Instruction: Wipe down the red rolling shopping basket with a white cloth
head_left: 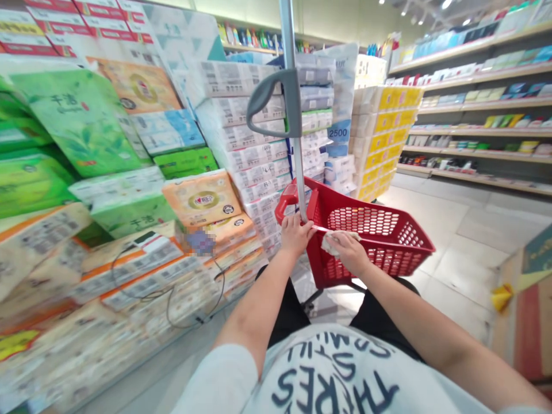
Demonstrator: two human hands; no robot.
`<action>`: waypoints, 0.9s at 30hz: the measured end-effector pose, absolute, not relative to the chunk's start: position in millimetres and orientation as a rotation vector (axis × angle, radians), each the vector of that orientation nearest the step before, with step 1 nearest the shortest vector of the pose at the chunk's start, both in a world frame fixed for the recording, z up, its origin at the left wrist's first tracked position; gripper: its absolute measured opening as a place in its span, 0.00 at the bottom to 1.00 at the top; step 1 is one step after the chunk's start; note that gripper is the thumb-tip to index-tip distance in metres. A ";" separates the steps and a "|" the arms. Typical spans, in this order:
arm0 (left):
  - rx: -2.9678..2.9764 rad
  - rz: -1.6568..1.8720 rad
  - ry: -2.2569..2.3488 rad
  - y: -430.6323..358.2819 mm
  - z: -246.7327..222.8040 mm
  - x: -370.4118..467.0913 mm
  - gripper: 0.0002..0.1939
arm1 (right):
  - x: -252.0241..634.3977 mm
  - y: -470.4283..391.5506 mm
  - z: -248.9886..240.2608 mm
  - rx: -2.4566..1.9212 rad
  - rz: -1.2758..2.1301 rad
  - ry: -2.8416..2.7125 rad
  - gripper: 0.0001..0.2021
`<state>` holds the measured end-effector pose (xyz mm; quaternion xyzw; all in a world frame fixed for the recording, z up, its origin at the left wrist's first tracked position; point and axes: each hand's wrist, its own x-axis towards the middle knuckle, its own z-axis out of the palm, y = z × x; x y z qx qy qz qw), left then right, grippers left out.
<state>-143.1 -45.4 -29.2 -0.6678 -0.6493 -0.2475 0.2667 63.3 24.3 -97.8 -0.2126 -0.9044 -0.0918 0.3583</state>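
A red plastic shopping basket (379,233) with a perforated bottom stands on the floor in front of me, a tall grey pull handle (293,109) rising from its near end. My left hand (294,234) grips the basket's near rim at the base of that handle. My right hand (347,250) presses a crumpled white cloth (333,242) against the near rim, just right of my left hand. The basket looks empty inside.
Stacked tissue and paper packs (129,190) fill the display on my left. A tower of wrapped packs (259,144) and yellow boxes (388,138) stands behind the basket. Shelves (474,115) line the right wall. A cardboard box (526,310) sits at the right edge. Tiled floor (457,230) lies beyond.
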 end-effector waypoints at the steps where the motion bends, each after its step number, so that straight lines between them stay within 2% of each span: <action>1: -1.815 -0.646 -1.765 -45.3 -26.2 -143.1 0.17 | 59.0 22.5 -96.4 -0.547 -0.239 -2.353 0.21; 8: -1.735 -0.586 -1.861 -48.4 -19.5 -136.0 0.17 | 40.5 8.9 -100.5 -0.621 -0.264 -2.500 0.18; 14: -1.695 -0.571 -1.821 -46.6 -22.3 -137.1 0.17 | 37.7 5.6 -106.4 -0.628 -0.204 -2.528 0.21; 21: -1.674 -0.572 -1.804 -45.1 -24.4 -135.4 0.17 | 33.1 7.6 -108.8 -0.630 -0.231 -2.443 0.18; 27: -1.676 -0.568 -1.822 -45.8 -23.4 -134.1 0.18 | 41.0 3.6 -111.7 -0.718 -0.183 -2.621 0.16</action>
